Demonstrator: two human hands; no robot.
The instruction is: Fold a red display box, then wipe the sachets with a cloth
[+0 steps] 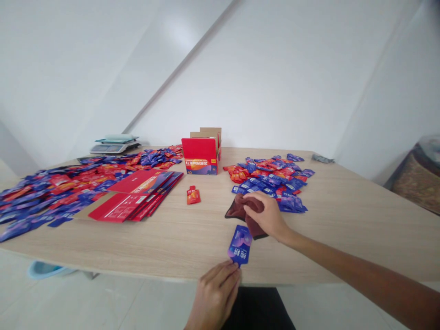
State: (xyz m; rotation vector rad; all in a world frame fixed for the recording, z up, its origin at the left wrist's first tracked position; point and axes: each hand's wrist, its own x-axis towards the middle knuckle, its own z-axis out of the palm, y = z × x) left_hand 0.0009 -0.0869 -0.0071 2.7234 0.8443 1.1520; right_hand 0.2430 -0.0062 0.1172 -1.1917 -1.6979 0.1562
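The left hand point(215, 293) pinched one blue foil sachet point(239, 245) at the near edge of the wooden desk point(343, 220); the right hand point(268, 215) clutched a maroon cloth point(240, 208). Loose sachet heaps point(271, 178) suggested most work remained.

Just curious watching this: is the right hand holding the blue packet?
No, the left hand pinches the blue packet; the right hand rests on the cloth.
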